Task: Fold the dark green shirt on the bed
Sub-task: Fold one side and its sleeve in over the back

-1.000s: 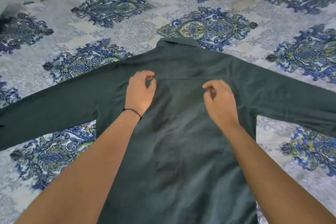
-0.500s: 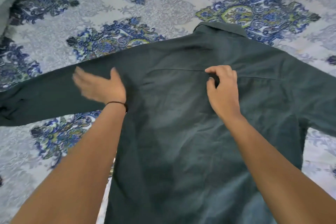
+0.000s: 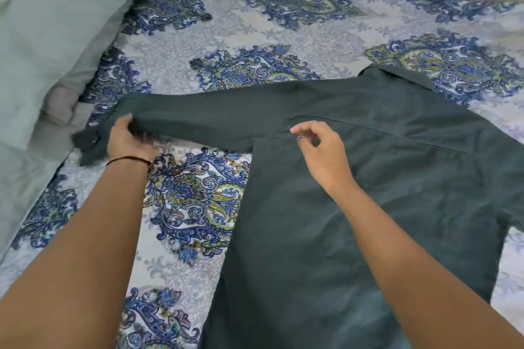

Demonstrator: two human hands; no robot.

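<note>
dark green shirt [image 3: 354,207], blue paisley bedsheet [image 3: 198,37]

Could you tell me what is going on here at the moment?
A person is starting to fold a dark green shirt that lies spread, back up, on a patterned bedsheet. The left hand grips the sleeve near its cuff, beside a pale green pillow. The right hand hovers over the shoulder area, fingers loosely curled and holding nothing. No fold has been made yet.

No words, labels, brands, numbers or signs are readable on the dark green shirt [image 3: 368,184] or the patterned bedsheet [image 3: 175,45]
</note>
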